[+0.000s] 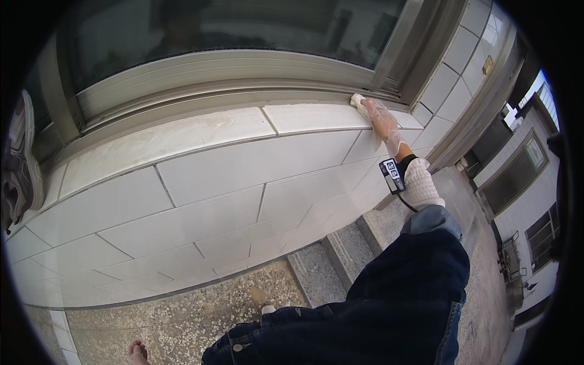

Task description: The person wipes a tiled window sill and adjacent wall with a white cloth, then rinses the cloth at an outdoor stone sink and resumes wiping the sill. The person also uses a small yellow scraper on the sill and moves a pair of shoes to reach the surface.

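My right hand (382, 119), in a clear plastic glove, presses a crumpled whitish cloth (357, 100) against the right end of the tiled window sill (310, 116), beside the metal window frame (219, 96). A black device with a cable is strapped to that wrist. Low in the view, my left hand (138, 353) hangs over the speckled floor, cut off by the picture's bottom edge; its fingers look curled, and whether it holds anything does not show. Above the sill stands a dark glass pane (237, 27).
A shoe (23, 164) stands at the sill's left end. Granite steps (337, 255) rise beside the white tiled wall (219, 200). A door frame is to the right of the window, and a door (515, 169) shows farther right across the yard.
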A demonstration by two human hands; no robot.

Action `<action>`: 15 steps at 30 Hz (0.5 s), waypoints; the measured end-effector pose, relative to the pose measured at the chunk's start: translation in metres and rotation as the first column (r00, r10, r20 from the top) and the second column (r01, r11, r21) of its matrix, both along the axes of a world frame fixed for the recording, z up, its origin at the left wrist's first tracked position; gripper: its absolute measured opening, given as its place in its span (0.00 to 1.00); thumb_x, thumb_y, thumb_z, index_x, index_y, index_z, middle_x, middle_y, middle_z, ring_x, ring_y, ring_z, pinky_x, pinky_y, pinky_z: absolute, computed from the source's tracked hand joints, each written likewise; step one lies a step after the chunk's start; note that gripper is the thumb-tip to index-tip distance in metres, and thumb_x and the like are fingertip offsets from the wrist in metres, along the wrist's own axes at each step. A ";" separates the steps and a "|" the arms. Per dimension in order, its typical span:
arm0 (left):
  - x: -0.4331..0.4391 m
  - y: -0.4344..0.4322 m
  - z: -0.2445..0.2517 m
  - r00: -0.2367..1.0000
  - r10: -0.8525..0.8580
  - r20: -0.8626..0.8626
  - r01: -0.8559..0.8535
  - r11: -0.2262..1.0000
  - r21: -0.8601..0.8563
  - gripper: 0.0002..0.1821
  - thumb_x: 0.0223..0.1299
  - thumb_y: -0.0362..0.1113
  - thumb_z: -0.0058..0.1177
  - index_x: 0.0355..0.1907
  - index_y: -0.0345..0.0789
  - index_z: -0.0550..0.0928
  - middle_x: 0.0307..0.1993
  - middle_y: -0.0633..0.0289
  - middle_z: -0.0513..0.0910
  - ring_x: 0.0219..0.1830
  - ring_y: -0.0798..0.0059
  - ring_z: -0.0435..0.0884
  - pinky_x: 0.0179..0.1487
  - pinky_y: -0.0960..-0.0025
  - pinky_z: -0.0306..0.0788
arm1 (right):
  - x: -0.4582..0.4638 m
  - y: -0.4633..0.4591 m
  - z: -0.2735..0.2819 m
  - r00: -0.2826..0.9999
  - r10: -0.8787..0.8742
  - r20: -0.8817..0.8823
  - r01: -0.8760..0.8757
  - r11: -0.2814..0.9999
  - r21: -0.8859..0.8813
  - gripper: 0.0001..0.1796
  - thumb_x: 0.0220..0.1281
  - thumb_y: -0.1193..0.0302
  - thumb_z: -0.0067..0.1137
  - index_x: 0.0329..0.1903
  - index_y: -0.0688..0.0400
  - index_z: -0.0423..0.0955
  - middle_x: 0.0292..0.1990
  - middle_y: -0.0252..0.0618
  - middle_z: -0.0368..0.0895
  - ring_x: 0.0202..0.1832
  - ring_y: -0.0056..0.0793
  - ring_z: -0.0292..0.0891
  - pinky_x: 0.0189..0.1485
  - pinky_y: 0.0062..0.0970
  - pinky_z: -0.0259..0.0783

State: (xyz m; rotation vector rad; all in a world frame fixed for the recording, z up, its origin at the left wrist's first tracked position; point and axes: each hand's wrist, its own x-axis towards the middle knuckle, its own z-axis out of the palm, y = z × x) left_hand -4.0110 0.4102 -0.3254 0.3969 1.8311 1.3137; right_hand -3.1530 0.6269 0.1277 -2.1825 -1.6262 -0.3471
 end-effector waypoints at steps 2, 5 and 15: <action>-0.001 0.000 -0.001 0.999 -0.028 0.022 0.029 0.999 -0.021 0.07 0.58 0.32 0.44 0.35 0.43 0.78 0.33 0.70 0.80 0.28 0.85 0.75 0.29 0.83 0.69 | -0.061 -0.004 0.001 0.999 -0.015 0.033 0.015 1.000 0.007 0.35 0.64 0.44 0.18 0.57 0.51 0.66 0.60 0.38 0.63 0.63 0.38 0.55 0.63 0.33 0.52; 0.013 0.016 0.016 0.998 -0.054 0.022 0.054 0.998 -0.009 0.07 0.58 0.31 0.44 0.35 0.42 0.78 0.32 0.69 0.80 0.27 0.85 0.76 0.29 0.83 0.69 | -0.157 0.006 -0.012 0.946 0.256 0.198 -0.272 0.961 0.055 0.27 0.66 0.51 0.24 0.55 0.51 0.68 0.58 0.34 0.66 0.64 0.35 0.54 0.60 0.39 0.55; 0.061 0.082 0.079 0.965 -0.242 -0.098 0.245 0.969 0.020 0.06 0.57 0.31 0.46 0.33 0.40 0.79 0.30 0.68 0.80 0.26 0.86 0.77 0.26 0.84 0.69 | -0.094 -0.009 -0.018 0.966 0.194 0.172 -0.229 0.949 0.218 0.18 0.65 0.57 0.36 0.51 0.41 0.72 0.54 0.39 0.70 0.61 0.37 0.59 0.61 0.34 0.56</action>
